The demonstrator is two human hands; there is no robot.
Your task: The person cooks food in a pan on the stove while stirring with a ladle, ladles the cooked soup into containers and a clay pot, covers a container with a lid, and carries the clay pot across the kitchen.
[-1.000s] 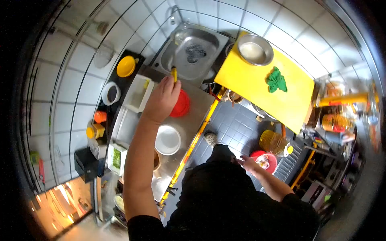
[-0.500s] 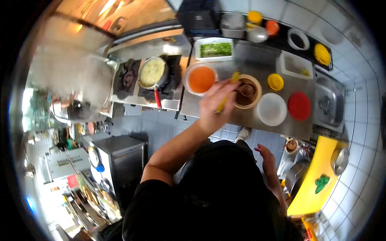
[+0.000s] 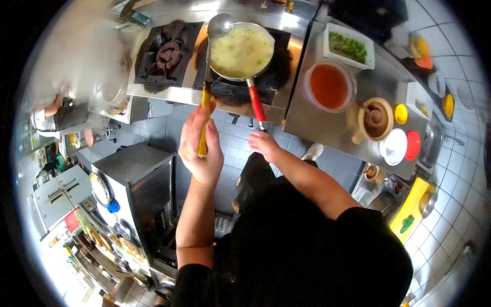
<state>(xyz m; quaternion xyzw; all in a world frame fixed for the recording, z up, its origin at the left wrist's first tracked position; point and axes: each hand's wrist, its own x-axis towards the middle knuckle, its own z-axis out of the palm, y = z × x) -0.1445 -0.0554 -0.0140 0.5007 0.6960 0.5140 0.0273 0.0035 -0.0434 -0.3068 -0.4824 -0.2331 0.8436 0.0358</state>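
My left hand (image 3: 200,148) is closed around the yellow handle of a metal ladle (image 3: 220,25). The ladle's bowl is beside and partly over the left rim of a saucepan. That saucepan (image 3: 242,51) sits on the right burner, filled with pale yellow, green-flecked soup or liquid. Its red handle (image 3: 257,102) points towards me. Just below the handle's end is my right hand (image 3: 264,145), fingers loosely extended and apparently apart from it.
A second burner (image 3: 169,55) lies left of the saucepan. On the steel counter stand a tub of orange-red liquid (image 3: 330,86), a tray of chopped greens (image 3: 348,48) and a tan clay-like pot (image 3: 387,115) with brown contents. Steam rises at left, near another person (image 3: 48,115).
My view and body have turned left towards the stove. My left hand has carried the ladle from the tan pot to the saucepan. My right hand has come near the saucepan's handle.
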